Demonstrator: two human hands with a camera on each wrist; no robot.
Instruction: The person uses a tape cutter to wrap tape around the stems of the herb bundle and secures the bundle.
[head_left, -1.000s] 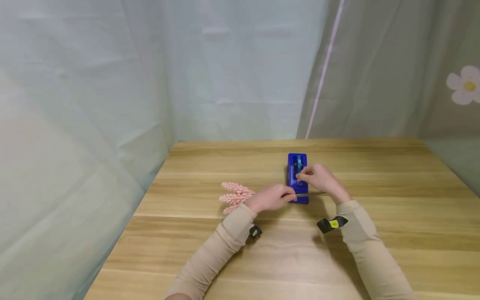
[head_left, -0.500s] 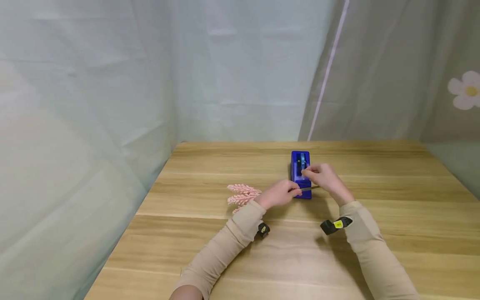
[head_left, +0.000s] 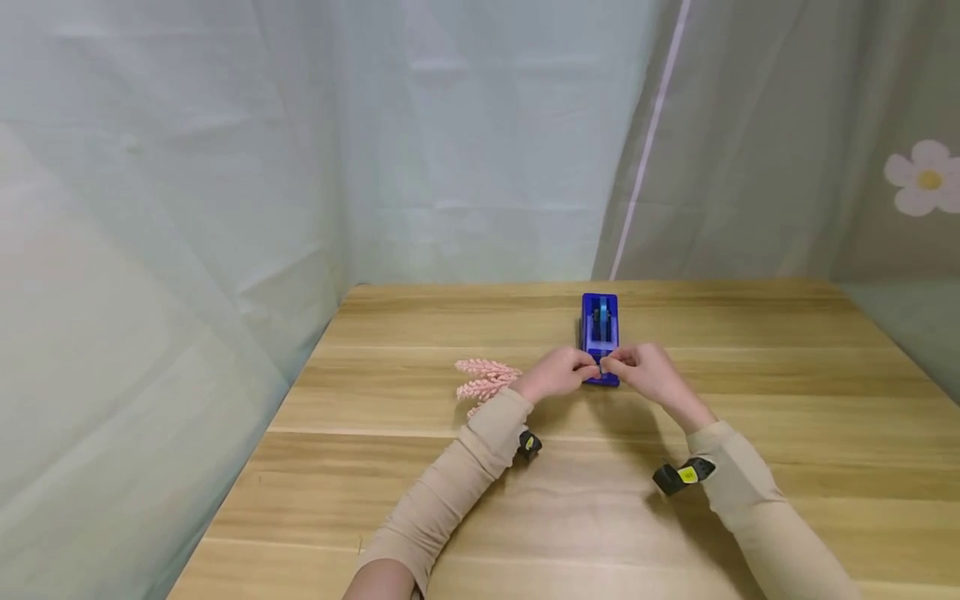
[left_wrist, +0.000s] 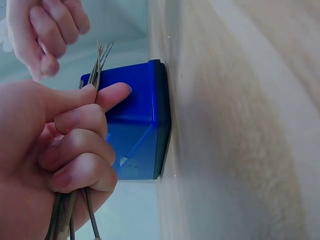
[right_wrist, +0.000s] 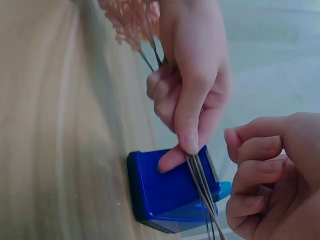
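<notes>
Blue plastic marks the tape dispenser (head_left: 600, 337), which stands on the wooden worktop (head_left: 450, 500) just right of the middle of the head view, its long side running away from the camera. Both hands meet at its near end. The left hand (head_left: 557, 379) comes in from the lower left with its fingers curled round a bundle of thin stems (head_left: 597, 371); the pink flower heads (head_left: 486, 382) of that bundle lie on the worktop to the left of the hand. The right hand (head_left: 647, 373) comes in from the lower right, its fingertips drawn together beside the left thumb at the dispenser's end. What they pinch is too small to tell from here. Pale curtains hang behind the worktop.

From the left wrist, the left hand (left_wrist: 55, 160) fills the lower left of the frame, fingers wrapped tightly round the stems (left_wrist: 99, 65), whose cut ends stick out past the thumb. The forefinger tip touches the dispenser (left_wrist: 135, 130). The right hand (left_wrist: 42, 35) sits at the upper left, fingers curled.

From the right wrist, the left hand (right_wrist: 192, 95) reaches down from the top, gripping the stems (right_wrist: 200, 187), which cross the dispenser (right_wrist: 172, 192). The flower heads (right_wrist: 131, 20) show at the top. The right hand (right_wrist: 272, 175) at the lower right has its fingers bent inward; I cannot tell whether it holds anything.
</notes>
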